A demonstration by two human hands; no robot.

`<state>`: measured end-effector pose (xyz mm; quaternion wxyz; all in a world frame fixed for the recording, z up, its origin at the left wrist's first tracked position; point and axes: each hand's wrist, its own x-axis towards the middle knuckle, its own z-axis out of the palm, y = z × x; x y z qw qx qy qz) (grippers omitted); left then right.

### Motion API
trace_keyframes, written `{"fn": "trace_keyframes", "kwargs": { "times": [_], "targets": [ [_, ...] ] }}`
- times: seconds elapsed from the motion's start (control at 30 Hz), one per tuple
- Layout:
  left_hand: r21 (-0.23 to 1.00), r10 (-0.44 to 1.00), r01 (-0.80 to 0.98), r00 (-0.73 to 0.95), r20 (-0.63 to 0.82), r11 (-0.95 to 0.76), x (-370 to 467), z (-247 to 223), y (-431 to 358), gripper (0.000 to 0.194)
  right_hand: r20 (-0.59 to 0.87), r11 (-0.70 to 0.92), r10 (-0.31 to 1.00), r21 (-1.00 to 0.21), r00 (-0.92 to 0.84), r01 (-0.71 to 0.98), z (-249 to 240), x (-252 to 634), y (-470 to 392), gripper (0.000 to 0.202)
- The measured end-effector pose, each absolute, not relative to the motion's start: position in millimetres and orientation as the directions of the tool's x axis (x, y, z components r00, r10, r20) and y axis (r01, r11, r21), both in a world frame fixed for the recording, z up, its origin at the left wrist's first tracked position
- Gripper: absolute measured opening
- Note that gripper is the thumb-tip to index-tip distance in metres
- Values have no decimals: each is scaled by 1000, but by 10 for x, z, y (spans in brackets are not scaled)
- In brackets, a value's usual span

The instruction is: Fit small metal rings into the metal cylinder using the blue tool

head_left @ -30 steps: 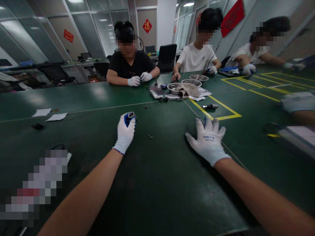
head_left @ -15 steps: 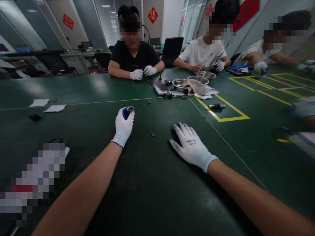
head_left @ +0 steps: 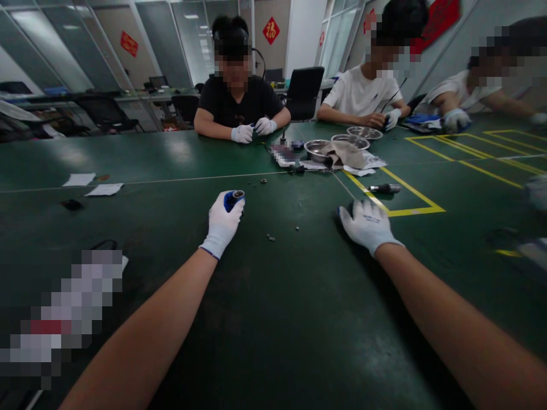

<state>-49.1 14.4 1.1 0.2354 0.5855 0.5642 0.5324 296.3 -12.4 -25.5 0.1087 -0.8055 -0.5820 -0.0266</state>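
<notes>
My left hand (head_left: 224, 219), in a white glove, is wrapped round a short dark cylindrical part (head_left: 238, 195) whose round metal end faces up. My right hand (head_left: 368, 223), also gloved, lies palm down on the green table (head_left: 273, 319) with its fingers apart, just short of the yellow tape. Between my hands sit small metal rings (head_left: 270, 238) in a little group, and a single ring (head_left: 297, 228) to their right. Another small ring (head_left: 264, 181) lies farther back. Beyond my right hand is a dark cylindrical tool (head_left: 384, 188) within the taped outline.
Metal bowls (head_left: 317, 149) with a beige cloth (head_left: 347, 154) stand at the back centre. Two white papers (head_left: 105, 189) and a black object (head_left: 72, 204) are at the left, a blurred-out pale object (head_left: 70, 302) nearer. Three people sit across the table, their gloved hands near its far side.
My right hand has moved right and away from me, toward the yellow tape. A single ring now shows where that hand was. My left hand still grips the cylindrical part; the view has shifted slightly.
</notes>
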Motion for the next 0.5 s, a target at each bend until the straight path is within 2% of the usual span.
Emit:
{"fn": "trace_keyframes", "kwargs": {
  "times": [0.13, 0.23, 0.33, 0.4, 0.5],
  "targets": [
    [870, 904, 416, -210, 373, -263, -485, 3, 152, 20, 124, 0, 992, -101, 12, 995, -329, 2681, -293, 77],
    [873, 908, 412, -203, 365, -259, -484, 6, 148, 20, 129, 236, 968, -172, -216, 956, -345, 2249, -426, 77],
    [869, 906, 424, -210, 367, -254, -488, 5, 137, 20, 182, 413, 910, -297, -374, 861, -333, 1936, -389, 76],
    [867, 900, 429, -224, 374, -254, -496, 0, 127, 20, 228, 443, 896, -390, -382, 807, -315, 1856, -209, 74],
    [873, 896, 422, -248, 368, -242, -510, -8, 114, 22, 227, 342, 938, -464, -264, 817, -257, 1850, 265, 68]
  ]
}}
